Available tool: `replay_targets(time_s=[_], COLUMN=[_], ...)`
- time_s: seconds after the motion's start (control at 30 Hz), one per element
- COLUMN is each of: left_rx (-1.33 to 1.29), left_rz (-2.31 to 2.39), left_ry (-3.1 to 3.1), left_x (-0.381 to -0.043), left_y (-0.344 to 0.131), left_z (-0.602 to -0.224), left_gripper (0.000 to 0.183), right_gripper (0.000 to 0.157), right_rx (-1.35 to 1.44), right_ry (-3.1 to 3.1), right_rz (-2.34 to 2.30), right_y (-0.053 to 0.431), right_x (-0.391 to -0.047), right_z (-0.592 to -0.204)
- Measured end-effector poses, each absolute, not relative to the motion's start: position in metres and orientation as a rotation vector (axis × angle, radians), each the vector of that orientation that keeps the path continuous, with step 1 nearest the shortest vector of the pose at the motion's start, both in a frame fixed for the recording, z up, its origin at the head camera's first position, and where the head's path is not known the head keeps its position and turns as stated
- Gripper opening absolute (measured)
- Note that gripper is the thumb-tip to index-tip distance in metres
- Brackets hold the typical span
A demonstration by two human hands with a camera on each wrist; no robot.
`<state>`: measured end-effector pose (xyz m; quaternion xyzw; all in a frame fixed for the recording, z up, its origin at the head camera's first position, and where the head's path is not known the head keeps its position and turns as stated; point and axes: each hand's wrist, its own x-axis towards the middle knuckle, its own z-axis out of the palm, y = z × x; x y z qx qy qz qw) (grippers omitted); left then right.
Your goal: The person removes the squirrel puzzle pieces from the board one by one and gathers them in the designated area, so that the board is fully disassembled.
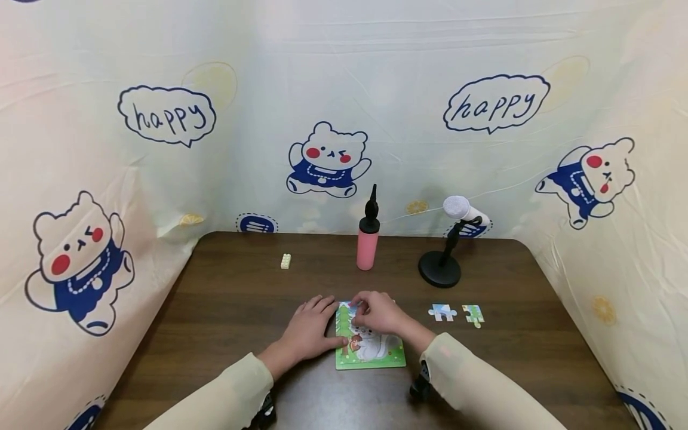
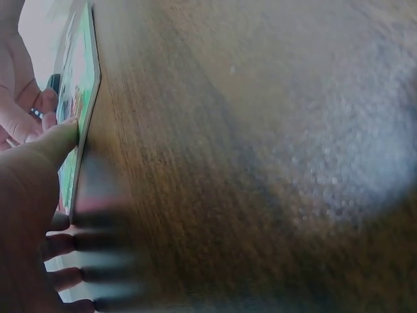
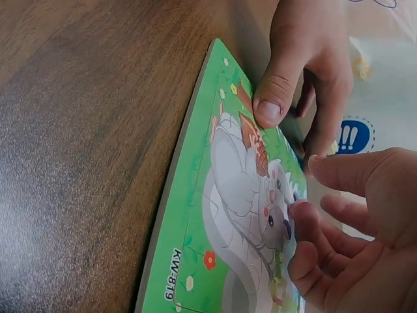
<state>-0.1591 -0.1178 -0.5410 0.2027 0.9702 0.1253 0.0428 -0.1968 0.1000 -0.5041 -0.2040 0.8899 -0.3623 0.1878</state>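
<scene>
A green-bordered jigsaw puzzle [image 1: 371,362] with a grey-white cartoon animal lies flat on the brown table. My left hand [image 1: 310,329] spreads beside its left edge, thumb resting on the border and the other fingers on the tabletop side. Over the upper part of the puzzle is my right hand [image 1: 380,313]. Its loosely bent fingers [image 3: 305,218] touch the picture near the animal's head, while the thumb stands apart from them; no loose piece shows between them. Two loose jigsaw pieces lie to the right: a bluish one [image 1: 443,312] and a green one [image 1: 473,315].
Behind the puzzle stands a pink hand pump [image 1: 367,248] with a black top. A white microphone [image 1: 466,210] on a black round stand [image 1: 439,269] is at the back right. A small cream toy brick [image 1: 285,261] sits back left. Printed cloth [image 1: 408,71] surrounds the table.
</scene>
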Motion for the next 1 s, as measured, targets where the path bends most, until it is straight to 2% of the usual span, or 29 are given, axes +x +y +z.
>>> replay_targets(time_s=[0.33, 0.73, 1.0], left_rx=[0.599, 0.603, 0.567], left_rz=[0.377, 0.424, 0.446], left_ry=[2.957, 2.922, 2.954], left_x=[-0.158, -0.161, -0.161], left_y=[-0.118, -0.117, -0.114], left_z=[-0.543, -0.541, -0.537], left_gripper=[0.093, 0.089, 0.07], right_gripper=[0.048, 0.027, 0.025], right_rx=[-0.48, -0.488, -0.531], right_ry=[2.492, 2.51, 2.6], right_rz=[-1.057, -1.065, -1.003], right_y=[0.099, 0.1, 0.096], right_x=[-0.2, -0.205, -0.205], right_z=[-0.507, -0.51, -0.514])
